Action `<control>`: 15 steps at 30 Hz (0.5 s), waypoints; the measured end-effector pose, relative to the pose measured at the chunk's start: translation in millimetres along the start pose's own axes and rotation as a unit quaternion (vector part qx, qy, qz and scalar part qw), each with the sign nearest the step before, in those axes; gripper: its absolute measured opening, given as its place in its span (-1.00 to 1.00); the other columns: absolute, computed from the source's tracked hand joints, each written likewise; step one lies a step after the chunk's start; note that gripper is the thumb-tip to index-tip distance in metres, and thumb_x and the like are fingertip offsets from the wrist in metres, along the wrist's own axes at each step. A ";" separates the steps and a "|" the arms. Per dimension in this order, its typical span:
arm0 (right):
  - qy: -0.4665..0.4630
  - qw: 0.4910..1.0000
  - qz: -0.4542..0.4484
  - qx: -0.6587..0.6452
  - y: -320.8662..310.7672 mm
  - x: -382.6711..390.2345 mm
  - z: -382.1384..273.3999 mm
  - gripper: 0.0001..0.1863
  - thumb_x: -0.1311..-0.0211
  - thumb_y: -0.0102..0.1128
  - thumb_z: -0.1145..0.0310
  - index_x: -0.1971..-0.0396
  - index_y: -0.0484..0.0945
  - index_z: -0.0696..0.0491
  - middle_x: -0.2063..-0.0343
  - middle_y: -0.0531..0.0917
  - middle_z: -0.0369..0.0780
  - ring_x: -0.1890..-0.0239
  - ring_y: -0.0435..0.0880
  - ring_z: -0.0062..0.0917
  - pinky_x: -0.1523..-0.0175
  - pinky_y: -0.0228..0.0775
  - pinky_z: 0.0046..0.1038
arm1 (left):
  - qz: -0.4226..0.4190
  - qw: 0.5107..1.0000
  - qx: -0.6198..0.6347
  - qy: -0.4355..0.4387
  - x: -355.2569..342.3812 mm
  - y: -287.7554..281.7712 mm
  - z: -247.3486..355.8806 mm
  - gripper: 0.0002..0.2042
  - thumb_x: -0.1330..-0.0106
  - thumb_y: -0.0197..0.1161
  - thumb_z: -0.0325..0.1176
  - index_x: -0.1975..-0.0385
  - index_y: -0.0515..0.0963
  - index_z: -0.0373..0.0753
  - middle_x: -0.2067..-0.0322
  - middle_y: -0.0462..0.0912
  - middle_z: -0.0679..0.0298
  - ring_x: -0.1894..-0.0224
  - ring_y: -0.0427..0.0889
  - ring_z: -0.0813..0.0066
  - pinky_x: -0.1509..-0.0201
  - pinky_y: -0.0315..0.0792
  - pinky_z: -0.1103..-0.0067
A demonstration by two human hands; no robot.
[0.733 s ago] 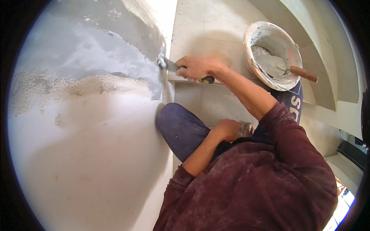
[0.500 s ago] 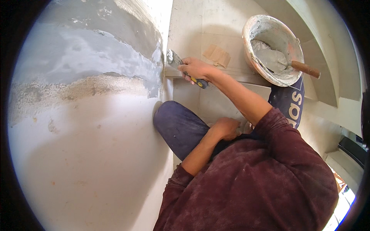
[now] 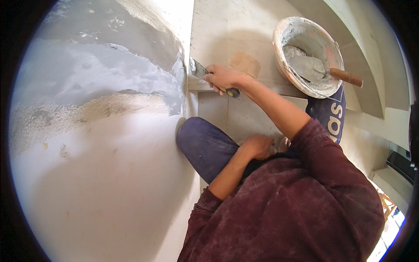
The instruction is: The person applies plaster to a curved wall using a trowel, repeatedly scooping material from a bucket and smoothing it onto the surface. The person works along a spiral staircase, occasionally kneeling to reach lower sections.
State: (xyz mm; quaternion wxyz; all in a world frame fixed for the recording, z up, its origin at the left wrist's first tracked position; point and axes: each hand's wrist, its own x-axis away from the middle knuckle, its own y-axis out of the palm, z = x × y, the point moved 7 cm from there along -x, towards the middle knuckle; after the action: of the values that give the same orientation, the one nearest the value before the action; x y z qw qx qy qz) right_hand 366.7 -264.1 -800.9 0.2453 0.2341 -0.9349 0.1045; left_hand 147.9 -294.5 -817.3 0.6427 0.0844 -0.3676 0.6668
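Note:
My right hand is closed round the dark and yellow handle of a putty knife. Its metal blade points left, close to the corner where the wall meets the ledge, with pale filler on its tip. Whether the blade touches the wall I cannot tell. Grey, partly smoothed filler covers the upper part of the white wall. My left hand rests in my lap beside my bent knee, its fingers mostly hidden.
At the right on the ledge stands a filler-smeared bucket with grey mix in it. A trowel with a wooden handle leans over its rim. A tan patch lies on the ledge. Curved steps rise beyond the bucket.
The putty knife has turned slightly in my right hand, and the lump on its blade tip looks smaller. My left hand stays in my lap. The view has shifted a little.

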 end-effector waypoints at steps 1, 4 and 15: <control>-0.009 1.000 -0.004 0.002 -5.3 -20.1 5.3 -0.72 -0.34 -0.02 0.29 0.46 0.44 0.20 0.70 0.45 -0.27 0.71 0.43 -0.61 0.60 0.33 -0.50 | 0.006 1.000 0.005 0.006 -0.4 -2.3 1.3 -0.54 -0.24 0.15 -0.08 -0.02 0.52 -0.28 0.10 0.62 -0.09 0.02 0.58 -0.05 -0.08 0.41 0.23; -0.023 0.998 -0.060 0.024 4.8 -14.4 -17.4 -0.69 -0.35 0.00 0.27 0.51 0.43 0.19 0.71 0.44 -0.28 0.72 0.43 -0.62 0.61 0.32 -0.51 | 0.003 1.000 -0.008 0.016 -4.7 2.0 0.9 -0.54 -0.24 0.16 -0.07 -0.02 0.52 -0.28 0.13 0.63 -0.08 0.04 0.59 -0.04 -0.06 0.41 0.23; -0.026 0.997 0.024 -0.065 -3.6 1.0 -9.5 -0.71 -0.38 -0.05 0.28 0.44 0.44 0.19 0.72 0.45 -0.27 0.74 0.44 -0.61 0.63 0.32 -0.49 | 0.016 1.000 -0.008 -0.001 -3.6 -2.4 -1.1 -0.53 -0.20 0.20 -0.07 -0.01 0.52 -0.26 0.16 0.64 -0.05 0.07 0.60 -0.04 -0.03 0.43 0.24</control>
State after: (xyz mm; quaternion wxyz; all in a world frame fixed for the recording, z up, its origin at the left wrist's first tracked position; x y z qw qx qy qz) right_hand 371.6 -264.7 -791.9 0.2329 0.1979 -0.9512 0.0430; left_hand 151.1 -296.9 -819.3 0.6324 0.0739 -0.3751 0.6737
